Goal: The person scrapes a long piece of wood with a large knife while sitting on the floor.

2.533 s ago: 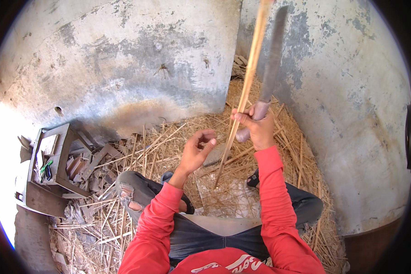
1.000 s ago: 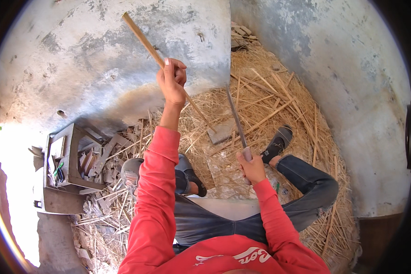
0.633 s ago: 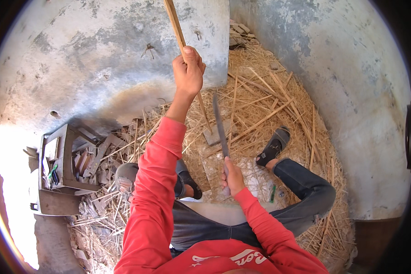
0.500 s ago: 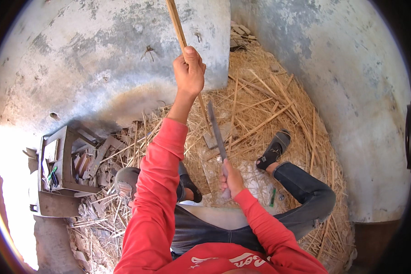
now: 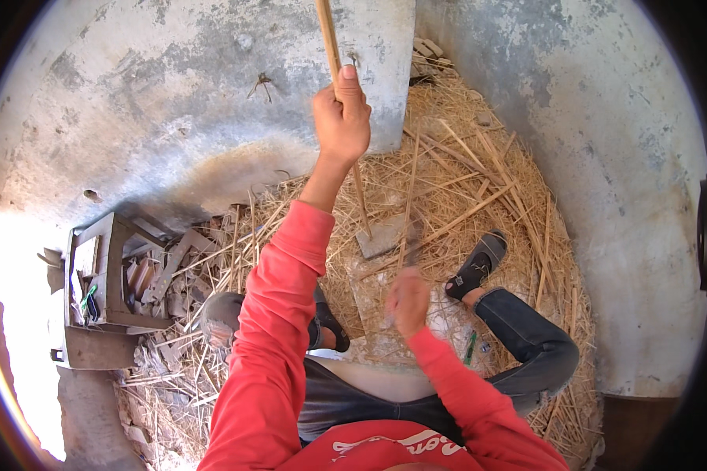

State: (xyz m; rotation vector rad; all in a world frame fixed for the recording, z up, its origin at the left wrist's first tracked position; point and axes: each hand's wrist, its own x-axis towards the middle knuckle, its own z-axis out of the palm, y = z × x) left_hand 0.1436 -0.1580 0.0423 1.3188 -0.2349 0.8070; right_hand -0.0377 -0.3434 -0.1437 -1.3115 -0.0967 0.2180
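My left hand (image 5: 342, 118) is wrapped round a long, light-brown bamboo stick (image 5: 329, 35) and holds it nearly upright, leaning slightly. Below the fist, the stick's lower end meets a flat grey block (image 5: 382, 239) on the floor. To the right, my right hand (image 5: 408, 304) grips a long knife (image 5: 415, 231). Its dark blade is smeared by motion and points away from me, apart from the stick. The knife's handle is mostly hidden in the fist.
Straw-like shavings and split strips (image 5: 479, 200) cover the floor around my feet. A wooden stool (image 5: 137, 320) lies at the left with scraps inside it. A small green object (image 5: 470, 347) rests near my right knee. Grey walls (image 5: 605, 141) stand close ahead and to the right.
My right hand and the knife have shifted slightly right, and the blade has swung away from the stick. The left hand still holds the stick, now a little further right and higher in view.
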